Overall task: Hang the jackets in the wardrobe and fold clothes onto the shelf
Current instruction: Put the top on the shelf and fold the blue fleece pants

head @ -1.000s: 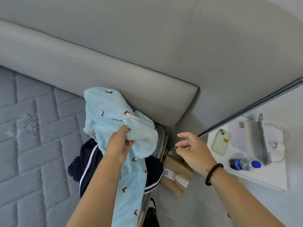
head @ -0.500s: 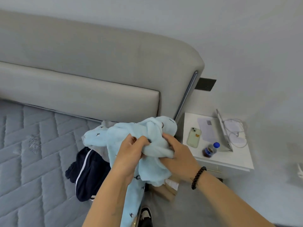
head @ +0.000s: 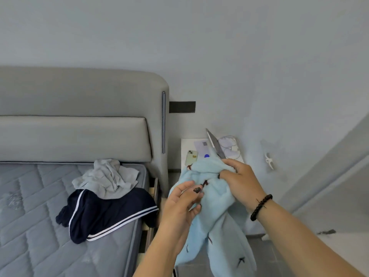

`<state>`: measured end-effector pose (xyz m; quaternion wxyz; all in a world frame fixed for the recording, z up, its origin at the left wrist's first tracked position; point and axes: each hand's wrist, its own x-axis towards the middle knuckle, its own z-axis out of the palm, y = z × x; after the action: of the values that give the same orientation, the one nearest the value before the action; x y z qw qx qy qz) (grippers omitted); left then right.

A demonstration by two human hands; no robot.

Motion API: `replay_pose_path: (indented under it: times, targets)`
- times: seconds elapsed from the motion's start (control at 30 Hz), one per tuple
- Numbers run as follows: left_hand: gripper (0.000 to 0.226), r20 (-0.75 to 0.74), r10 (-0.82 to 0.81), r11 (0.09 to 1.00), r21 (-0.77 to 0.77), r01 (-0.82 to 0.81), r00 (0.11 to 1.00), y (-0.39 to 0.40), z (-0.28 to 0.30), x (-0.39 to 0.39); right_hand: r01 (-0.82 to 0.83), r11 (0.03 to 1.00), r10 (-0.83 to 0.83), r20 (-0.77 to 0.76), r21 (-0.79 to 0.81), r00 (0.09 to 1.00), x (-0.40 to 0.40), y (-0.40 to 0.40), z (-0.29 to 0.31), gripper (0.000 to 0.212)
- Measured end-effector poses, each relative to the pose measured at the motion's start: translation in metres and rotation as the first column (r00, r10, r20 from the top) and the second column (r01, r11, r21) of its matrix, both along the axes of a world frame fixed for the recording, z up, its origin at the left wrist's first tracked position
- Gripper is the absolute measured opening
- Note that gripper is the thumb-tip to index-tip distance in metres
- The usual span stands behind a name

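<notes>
two hands are working a pale blue fleece garment [head: 214, 212] in the air, just off the bed's corner. the right hand [head: 240, 182] is gripping the bunched top of it, fingers curled down into the fabric, a dark bead bracelet [head: 260, 206] sitting on the wrist. the left hand [head: 182, 202] is lying against the garment's near side with its fingers loosely bent and spread; the thumb and fingertips are touching the cloth, though whether they are actually pinching it cannot be told. below both sets of fingers the garment is hanging down in two long lobes. well to the left of the left fingers, a navy garment with white stripes [head: 105, 212] is lying on the mattress [head: 30, 226], with a crumpled grey garment [head: 107, 177] resting on its far edge. just beyond the right fingers a white bedside table [head: 184, 144] is carrying a phone [head: 191, 157].
</notes>
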<state>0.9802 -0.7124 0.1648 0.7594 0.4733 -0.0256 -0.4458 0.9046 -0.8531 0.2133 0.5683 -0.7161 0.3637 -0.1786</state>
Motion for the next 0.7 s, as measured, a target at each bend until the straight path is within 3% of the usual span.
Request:
replay_pose_path:
  times: [0.07,0.13,0.2,0.27,0.33,0.47,0.6,0.7]
  targets:
    - [0.053,0.051,-0.072,0.997,0.033,0.07,0.996,0.009,-0.005,-0.024,0.091,0.993,-0.093,0.018,0.068,0.996,-0.023,0.004,0.007,0.029]
    - [0.077,0.198,-0.185,0.979,0.128,0.161,0.963,0.019,-0.015,-0.042,0.202,0.967,-0.211,0.043,0.158,0.977,-0.043,0.006,0.011,0.026]
    - [0.097,0.372,-0.386,0.918,0.242,0.313,0.844,0.027,-0.023,-0.061,0.276,0.925,-0.305,0.074,0.262,0.95,-0.062,0.008,0.014,0.021]
    - [0.104,0.47,-0.525,0.851,0.263,0.455,0.709,0.028,-0.03,-0.079,0.321,0.884,-0.375,0.106,0.339,0.921,-0.078,0.008,0.015,0.021]
    - [0.09,0.543,-0.54,0.836,0.257,0.485,0.643,0.028,-0.038,-0.096,0.355,0.856,-0.424,0.116,0.376,0.898,-0.094,0.012,0.015,0.024]
    - [0.035,0.559,-0.567,0.824,0.4,0.402,0.605,0.028,-0.054,-0.103,0.456,0.788,-0.543,0.119,0.412,0.831,-0.127,0.027,0.012,0.021]
    - [0.028,0.565,-0.6,0.8,0.405,0.443,0.567,0.023,-0.046,-0.11,0.496,0.713,-0.651,0.205,0.495,0.731,-0.166,0.042,0.008,0.029]
    - [0.027,0.523,-0.554,0.832,0.321,0.452,0.648,0.02,-0.027,-0.122,0.443,0.681,-0.69,0.31,0.582,0.654,-0.195,0.061,0.007,0.03]
